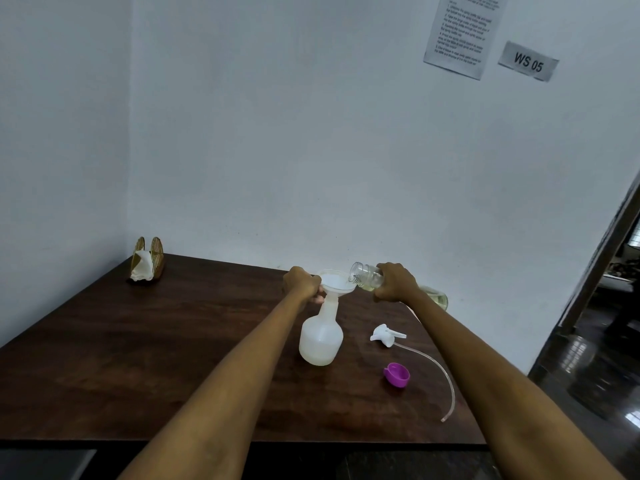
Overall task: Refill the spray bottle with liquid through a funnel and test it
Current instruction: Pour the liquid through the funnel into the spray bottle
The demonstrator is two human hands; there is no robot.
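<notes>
A pale wall (311,133) is filling the upper two thirds of the frame, meeting a side wall at the left. A printed sheet (462,32) and a label (528,61) reading "WS 05" are hanging at the upper right. A dark doorway (602,306) is showing along the right edge.

A dark wooden tabletop (138,358) is spreading across the lower half. Two bare arms are reaching in from the bottom edge toward the centre.

A white, translucent spray bottle (321,337) is standing upright at the centre of the tabletop, its head removed. A white funnel (335,282) is sitting in its neck. The left hand (302,284) is curling round the funnel's rim and stem at the bottle's neck, holding it steady.

The right hand (396,282) is gripping a clear jar (367,276), tilted with its open mouth over the funnel's right rim. Yellowish liquid is lying inside the jar; whether any is flowing cannot be told.

A curved clear tube (437,367) is running from the white spray head (385,335), which is lying right of the bottle. A gold napkin holder (148,259) with white napkins is standing at the tabletop's far left corner. A purple cap (397,374) is lying lower right of the bottle, open side up.
</notes>
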